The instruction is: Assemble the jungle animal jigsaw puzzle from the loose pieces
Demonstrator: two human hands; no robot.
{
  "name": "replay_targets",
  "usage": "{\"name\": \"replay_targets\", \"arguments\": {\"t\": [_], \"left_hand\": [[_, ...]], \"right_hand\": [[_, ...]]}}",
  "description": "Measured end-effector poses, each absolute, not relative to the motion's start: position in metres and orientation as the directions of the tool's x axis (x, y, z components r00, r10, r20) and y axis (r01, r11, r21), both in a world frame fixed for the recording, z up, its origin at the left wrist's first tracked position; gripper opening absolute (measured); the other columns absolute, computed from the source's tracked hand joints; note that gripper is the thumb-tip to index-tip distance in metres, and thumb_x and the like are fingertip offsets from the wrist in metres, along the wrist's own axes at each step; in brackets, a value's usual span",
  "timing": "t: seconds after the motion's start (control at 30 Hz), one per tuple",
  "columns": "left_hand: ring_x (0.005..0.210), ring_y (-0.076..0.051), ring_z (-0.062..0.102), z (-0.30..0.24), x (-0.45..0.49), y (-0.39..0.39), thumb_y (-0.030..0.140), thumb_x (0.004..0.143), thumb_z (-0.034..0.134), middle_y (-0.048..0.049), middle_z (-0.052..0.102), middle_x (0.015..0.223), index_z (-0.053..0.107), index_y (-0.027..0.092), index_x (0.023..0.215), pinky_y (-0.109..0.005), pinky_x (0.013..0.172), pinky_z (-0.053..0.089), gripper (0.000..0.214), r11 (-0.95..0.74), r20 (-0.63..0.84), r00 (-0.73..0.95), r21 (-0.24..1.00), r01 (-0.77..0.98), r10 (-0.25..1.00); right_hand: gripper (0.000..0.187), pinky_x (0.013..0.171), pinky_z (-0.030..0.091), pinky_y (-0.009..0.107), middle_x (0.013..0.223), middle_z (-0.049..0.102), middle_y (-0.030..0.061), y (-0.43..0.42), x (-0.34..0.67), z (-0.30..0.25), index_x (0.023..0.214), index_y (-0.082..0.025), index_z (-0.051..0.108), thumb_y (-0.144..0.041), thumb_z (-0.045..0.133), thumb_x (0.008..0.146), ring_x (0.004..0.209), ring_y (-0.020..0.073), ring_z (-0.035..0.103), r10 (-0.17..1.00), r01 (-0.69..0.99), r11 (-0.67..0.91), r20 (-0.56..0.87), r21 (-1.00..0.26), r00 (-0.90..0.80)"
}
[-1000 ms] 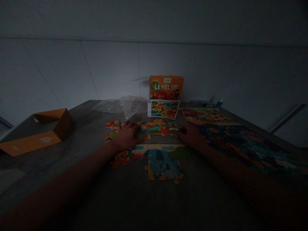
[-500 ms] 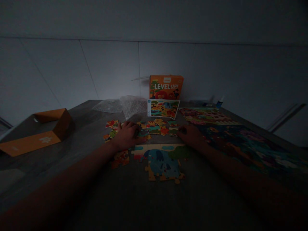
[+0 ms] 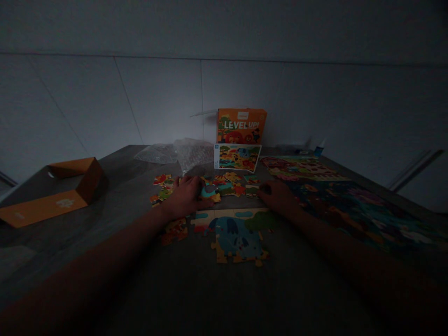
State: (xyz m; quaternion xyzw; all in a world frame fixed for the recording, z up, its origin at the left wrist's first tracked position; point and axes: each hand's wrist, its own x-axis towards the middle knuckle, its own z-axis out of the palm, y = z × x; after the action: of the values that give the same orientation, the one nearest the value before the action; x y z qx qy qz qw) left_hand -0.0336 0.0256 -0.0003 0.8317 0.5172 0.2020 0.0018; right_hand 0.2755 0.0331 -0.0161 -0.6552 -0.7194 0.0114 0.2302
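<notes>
In the dim head view, my left hand is among loose jigsaw pieces, its thumb and fingers closed around the edge of a puzzle piece with a grey-blue patch. My right hand rests farther right with curled fingers beside a flat puzzle piece; what lies inside its fingertips is hidden. Nearer to me is a partly joined elephant puzzle, blue animals on a sandy ground with a green bush. Several loose pieces spread behind it, and a joined orange section lies to its left.
An orange puzzle box stands at the back, with a picture card leaning on it. Crumpled clear plastic lies beside them. An open orange box sleeve is at left. Two assembled puzzles lie along the right side.
The piece by my left hand has tilted or shifted, and its grey-blue face now shows more clearly. My right hand has hardly moved.
</notes>
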Motion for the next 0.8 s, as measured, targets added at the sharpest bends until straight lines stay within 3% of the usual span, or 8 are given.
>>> {"name": "replay_targets", "arguments": {"t": [0.17, 0.27, 0.37, 0.47, 0.6, 0.8], "left_hand": [[0.099, -0.027, 0.063, 0.003, -0.035, 0.026, 0.035, 0.082, 0.063, -0.0057, 0.068, 0.098, 0.052, 0.022, 0.101, -0.052, 0.101, 0.037, 0.025, -0.488, 0.411, 0.345, 0.32, 0.812, 0.844], [0.091, -0.025, 0.065, 0.005, -0.039, 0.029, 0.027, 0.085, 0.052, -0.0054, 0.068, 0.092, 0.055, 0.023, 0.101, -0.042, 0.087, 0.048, 0.016, -0.423, 0.487, 0.204, 0.395, 0.816, 0.849], [0.084, -0.024, 0.065, 0.007, -0.044, 0.033, 0.024, 0.087, 0.045, -0.0056, 0.068, 0.088, 0.059, 0.023, 0.102, -0.037, 0.076, 0.051, 0.021, -0.287, 0.513, 0.042, 0.408, 0.867, 0.857], [0.08, -0.026, 0.065, 0.006, -0.05, 0.036, 0.022, 0.087, 0.044, -0.0071, 0.069, 0.084, 0.065, 0.022, 0.102, -0.038, 0.074, 0.051, 0.026, -0.14, 0.474, -0.054, 0.364, 0.921, 0.879], [0.081, -0.029, 0.065, 0.0, -0.057, 0.04, 0.019, 0.087, 0.045, -0.0098, 0.07, 0.082, 0.07, 0.022, 0.098, -0.044, 0.076, 0.05, 0.027, -0.089, 0.425, -0.063, 0.329, 0.94, 0.903], [0.108, -0.034, 0.058, 0.0, -0.052, 0.038, 0.025, 0.085, 0.055, -0.013, 0.067, 0.111, 0.072, 0.021, 0.103, -0.052, 0.099, 0.042, 0.025, -0.192, 0.442, 0.061, 0.257, 0.947, 0.895]], "right_hand": [[0.021, 0.081, 0.047, 0.034, 0.097, 0.069, 0.0111, 0.033, 0.276, -0.016, 0.096, -0.017, 0.072, -0.031, 0.063, 0.083, 0.092, 0.0245, 0.063, 0.945, 0.94, 0.133, 0.325, -0.313, -0.025], [0.019, 0.082, 0.046, 0.035, 0.095, 0.069, 0.0111, 0.032, 0.275, -0.015, 0.095, -0.017, 0.072, -0.029, 0.063, 0.083, 0.093, 0.0255, 0.062, 0.945, 0.943, 0.138, 0.326, -0.304, -0.033], [0.018, 0.084, 0.046, 0.036, 0.096, 0.069, 0.0113, 0.032, 0.275, -0.015, 0.094, -0.017, 0.072, -0.028, 0.063, 0.083, 0.095, 0.0259, 0.062, 0.945, 0.942, 0.14, 0.324, -0.304, -0.036], [0.02, 0.085, 0.046, 0.036, 0.098, 0.069, 0.0124, 0.033, 0.275, -0.016, 0.095, -0.016, 0.072, -0.029, 0.063, 0.083, 0.096, 0.0264, 0.062, 0.947, 0.941, 0.134, 0.32, -0.309, -0.03], [0.02, 0.083, 0.047, 0.036, 0.096, 0.069, 0.0115, 0.034, 0.275, -0.017, 0.095, -0.017, 0.072, -0.029, 0.063, 0.083, 0.093, 0.0256, 0.063, 0.948, 0.939, 0.135, 0.318, -0.317, -0.029], [0.024, 0.085, 0.048, 0.038, 0.101, 0.068, 0.0147, 0.033, 0.274, -0.015, 0.1, -0.014, 0.073, -0.029, 0.063, 0.083, 0.096, 0.0278, 0.063, 0.948, 0.939, 0.137, 0.317, -0.317, -0.032]]}}
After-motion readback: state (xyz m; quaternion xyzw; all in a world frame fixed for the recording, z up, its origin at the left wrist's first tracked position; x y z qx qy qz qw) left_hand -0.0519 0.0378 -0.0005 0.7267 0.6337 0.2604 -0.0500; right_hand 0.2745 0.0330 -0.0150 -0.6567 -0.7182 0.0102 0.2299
